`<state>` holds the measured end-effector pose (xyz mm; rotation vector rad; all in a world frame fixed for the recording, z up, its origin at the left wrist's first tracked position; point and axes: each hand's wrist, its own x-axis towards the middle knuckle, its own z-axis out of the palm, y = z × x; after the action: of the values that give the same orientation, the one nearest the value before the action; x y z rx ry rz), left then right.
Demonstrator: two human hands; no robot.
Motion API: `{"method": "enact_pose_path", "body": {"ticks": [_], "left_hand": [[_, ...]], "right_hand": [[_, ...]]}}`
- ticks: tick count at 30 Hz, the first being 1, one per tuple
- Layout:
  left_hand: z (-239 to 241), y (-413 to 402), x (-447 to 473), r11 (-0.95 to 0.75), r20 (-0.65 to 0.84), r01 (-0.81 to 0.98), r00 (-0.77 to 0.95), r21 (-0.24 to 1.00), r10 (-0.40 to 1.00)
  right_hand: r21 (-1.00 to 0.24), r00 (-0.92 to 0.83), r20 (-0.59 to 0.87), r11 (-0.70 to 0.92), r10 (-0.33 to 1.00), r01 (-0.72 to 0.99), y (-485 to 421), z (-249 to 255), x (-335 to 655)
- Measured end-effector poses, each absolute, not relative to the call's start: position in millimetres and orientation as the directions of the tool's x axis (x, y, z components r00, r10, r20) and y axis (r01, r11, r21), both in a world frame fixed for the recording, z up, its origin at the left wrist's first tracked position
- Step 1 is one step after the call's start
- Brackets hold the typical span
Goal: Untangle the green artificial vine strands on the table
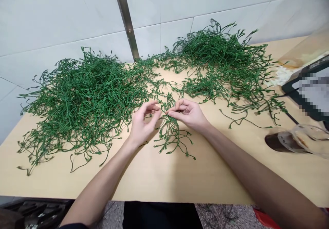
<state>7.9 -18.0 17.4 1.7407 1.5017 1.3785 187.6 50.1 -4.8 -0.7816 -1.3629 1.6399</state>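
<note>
My left hand [144, 121] and my right hand [189, 112] meet over the middle of a light wooden table [164, 181]. Both pinch the top of one green plastic sprig [171, 133], whose thin stems hang down and splay on the wood between my wrists. A large tangled heap of the same green stems [82, 99] lies to the left of my left hand. A second heap [221, 61] spreads behind and to the right of my right hand.
A white tiled wall [51, 20] with a metal strip [127, 20] backs the table. At the right edge lie a dark tablet-like device [308, 92], a clear plastic bag with white bits [303, 56] and a clear cup with dark drink [293, 141] lying on its side.
</note>
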Motion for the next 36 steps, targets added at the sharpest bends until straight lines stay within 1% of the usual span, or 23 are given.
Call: {"method": "enact_pose_path", "body": {"ticks": [2,5,8,11,13,17,23,26,31,32,36], "left_hand": [[16.4,-19.5,11.9,-0.244,0.271,0.431,-0.001,0.869,0.963],[15.7,-21.1,13.1,-0.203,0.212,0.492,0.039,0.847,0.977],[15.5,-21.6,10.9,-0.218,0.251,0.509,0.004,0.832,0.968],[13.4,-20.7,8.3,-0.298,0.358,0.539,-0.008,0.788,0.934],[11.5,-19.9,7.3,-0.34,0.417,0.576,-0.003,0.744,0.909],[10.8,-19.4,7.4,-0.376,0.471,0.6,-0.001,0.706,0.882],[14.5,-19.6,7.6,-0.379,0.466,0.61,0.018,0.696,0.885],[16.6,-20.1,7.5,-0.343,0.41,0.581,0.018,0.738,0.912],[22.7,-21.7,10.0,-0.19,0.2,0.428,0.023,0.883,0.98],[23.6,-22.0,10.5,-0.181,0.187,0.399,0.025,0.899,0.982],[25.7,-22.6,10.3,-0.215,0.213,0.287,0.041,0.933,0.976]], "right_hand": [[-0.977,-0.444,0.049,-0.05,0.894,-0.208,49.8,-4.6,187.5],[-0.977,-0.446,0.056,-0.043,0.893,-0.208,49.5,-5.9,187.5],[-0.98,-0.453,0.097,0.007,0.886,-0.197,49.4,-8.1,187.4],[-0.982,-0.47,0.153,0.079,0.869,-0.174,49.3,-10.2,187.3],[-0.98,-0.471,0.168,0.097,0.866,-0.171,49.3,-10.9,187.1],[-0.98,-0.461,0.14,0.056,0.876,-0.192,48.8,-9.3,186.6],[-0.986,-0.478,0.082,0.001,0.875,-0.168,46.7,-2.3,187.9],[-0.989,-0.489,0.06,-0.016,0.87,-0.15,46.0,-1.3,188.8],[-0.988,-0.471,0.047,-0.03,0.881,-0.155,45.8,-1.3,188.1],[-0.987,-0.469,0.042,-0.037,0.882,-0.158,46.0,-0.8,187.9],[-0.982,-0.468,0.025,-0.067,0.883,-0.178,47.3,1.3,188.7]]}}
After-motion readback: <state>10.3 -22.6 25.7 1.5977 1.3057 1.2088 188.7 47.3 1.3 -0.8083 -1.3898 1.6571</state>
